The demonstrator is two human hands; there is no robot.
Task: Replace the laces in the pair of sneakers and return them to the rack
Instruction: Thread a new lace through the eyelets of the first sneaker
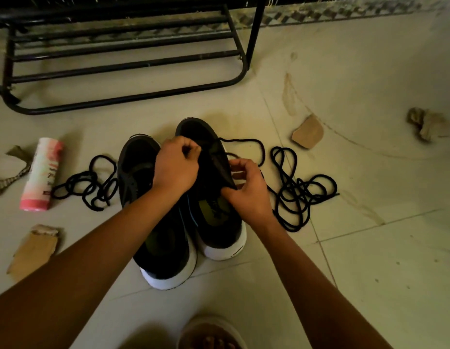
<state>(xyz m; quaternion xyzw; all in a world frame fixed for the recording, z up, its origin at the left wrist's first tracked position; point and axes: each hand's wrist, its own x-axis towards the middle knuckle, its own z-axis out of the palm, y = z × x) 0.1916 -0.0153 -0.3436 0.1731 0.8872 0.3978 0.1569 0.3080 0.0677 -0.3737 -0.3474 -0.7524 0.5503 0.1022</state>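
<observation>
Two black sneakers with white soles stand side by side on the floor, toes away from me: the left sneaker and the right sneaker. My left hand pinches a black lace over the right sneaker's eyelets. My right hand grips the right edge of that sneaker's upper. This lace loops off the toe and runs into a tangled pile to the right. A second black lace lies coiled left of the sneakers.
A black metal shoe rack stands on the floor behind the sneakers. A pink-and-white canister lies at left. Cardboard scraps and a crumpled rag lie around. My foot in a sandal shows at the bottom.
</observation>
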